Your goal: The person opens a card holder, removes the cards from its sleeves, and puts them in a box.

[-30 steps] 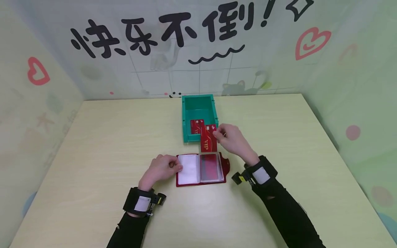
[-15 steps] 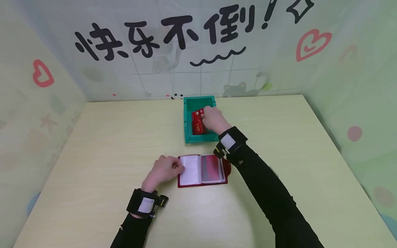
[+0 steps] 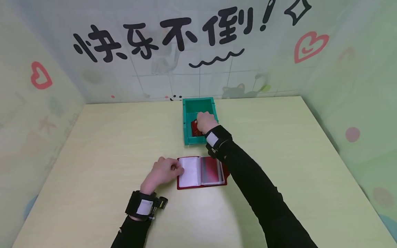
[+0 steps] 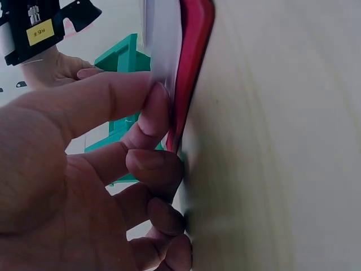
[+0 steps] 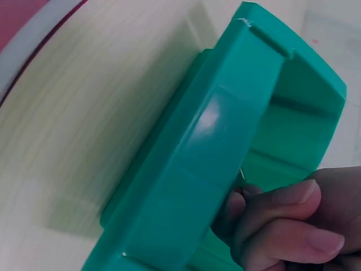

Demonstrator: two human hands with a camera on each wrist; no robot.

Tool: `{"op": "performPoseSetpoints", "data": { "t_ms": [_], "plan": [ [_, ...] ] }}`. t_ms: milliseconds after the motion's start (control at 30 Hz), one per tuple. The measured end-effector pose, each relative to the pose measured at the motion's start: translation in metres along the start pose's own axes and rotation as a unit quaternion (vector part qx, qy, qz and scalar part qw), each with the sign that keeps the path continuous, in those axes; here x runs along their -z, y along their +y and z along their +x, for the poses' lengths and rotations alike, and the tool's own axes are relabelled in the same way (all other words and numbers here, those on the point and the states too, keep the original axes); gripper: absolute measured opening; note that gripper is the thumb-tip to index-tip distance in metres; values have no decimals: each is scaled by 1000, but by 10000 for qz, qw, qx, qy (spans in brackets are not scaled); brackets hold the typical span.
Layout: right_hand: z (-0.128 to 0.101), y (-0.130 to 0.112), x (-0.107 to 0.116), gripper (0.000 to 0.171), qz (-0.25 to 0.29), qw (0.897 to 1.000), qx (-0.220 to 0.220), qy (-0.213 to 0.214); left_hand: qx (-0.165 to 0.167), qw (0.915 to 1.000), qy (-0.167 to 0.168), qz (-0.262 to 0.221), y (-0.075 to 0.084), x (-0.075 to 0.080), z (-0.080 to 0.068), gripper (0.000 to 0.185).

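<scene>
In the head view a small dark-red card holder (image 3: 203, 186) lies open on the table, with clear sleeves and a pinkish-red panel at right. My left hand (image 3: 164, 169) pinches its left edge; up close, thumb and index finger grip a clear sleeve (image 4: 166, 39) beside the red cover (image 4: 195, 48). Beyond it, my right hand (image 3: 206, 121) reaches down into a teal plastic box (image 3: 185, 120). A red VIP card (image 3: 194, 128) shows beside the fingers there, partly covered by the hand. From the right wrist, curled fingers (image 5: 282, 226) dip behind the box wall, with a thin edge at their tips.
The pale wooden table (image 3: 124, 137) runs back to a printed curtain (image 3: 139, 82) with large black lettering. More patterned fabric hangs at both sides. Black wrist straps with cameras sit on both wrists.
My right hand has carried the red VIP card from above the card holder into the teal box and lowered it there. My left hand has stayed on the holder's left edge.
</scene>
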State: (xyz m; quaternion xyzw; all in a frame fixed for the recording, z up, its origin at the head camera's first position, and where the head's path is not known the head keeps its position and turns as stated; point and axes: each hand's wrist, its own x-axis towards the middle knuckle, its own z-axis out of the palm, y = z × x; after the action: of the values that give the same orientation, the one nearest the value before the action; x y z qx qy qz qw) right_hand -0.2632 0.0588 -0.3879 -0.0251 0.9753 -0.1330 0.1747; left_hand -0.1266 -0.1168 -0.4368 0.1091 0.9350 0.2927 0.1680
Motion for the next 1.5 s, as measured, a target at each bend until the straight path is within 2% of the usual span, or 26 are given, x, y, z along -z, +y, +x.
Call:
{"op": "performPoseSetpoints", "data": {
  "t_ms": [167,500,600,733,800,867,967,1000,1067,1167,1233,1333,1500],
  "plan": [
    [1,-2,-5,23,-207,9994,-148,247,-8,10000,-24,-24,0,0,1,22],
    [5,-3,-16,23,-741,9960,-340,377,-13,10000,-35,-44,-1,-2,3,22],
    [6,0,-18,20,-748,9957,-79,539,-17,10000,14,-42,-2,-2,3,22],
    [-10,6,-9,12,-549,9927,710,805,143,9997,184,123,2,-4,1,19],
    [-28,12,0,12,-213,9900,1060,908,258,9977,475,401,8,-6,-2,16],
    [-49,21,5,13,290,9869,1229,1003,280,9934,846,715,17,-8,-4,23],
    [-78,40,5,19,1264,9773,1354,1031,-98,9889,1192,878,34,-13,-4,32],
    [-87,46,3,22,1587,9726,1386,987,-316,9893,1171,814,39,-14,-3,31],
    [-102,60,-6,26,2248,9605,1431,807,-736,9914,900,601,52,-19,1,26],
    [-117,82,-25,27,2929,9431,1425,663,-988,9939,371,312,69,-26,8,29],
    [-123,95,-40,25,3182,9350,1369,754,-910,9950,116,398,79,-30,13,42],
    [-126,110,-59,22,3322,9261,1313,1214,-744,9949,-21,677,91,-36,20,54],
    [-127,122,-79,18,3430,9121,1347,1798,-448,9946,99,928,102,-47,27,50]
  ]
}}
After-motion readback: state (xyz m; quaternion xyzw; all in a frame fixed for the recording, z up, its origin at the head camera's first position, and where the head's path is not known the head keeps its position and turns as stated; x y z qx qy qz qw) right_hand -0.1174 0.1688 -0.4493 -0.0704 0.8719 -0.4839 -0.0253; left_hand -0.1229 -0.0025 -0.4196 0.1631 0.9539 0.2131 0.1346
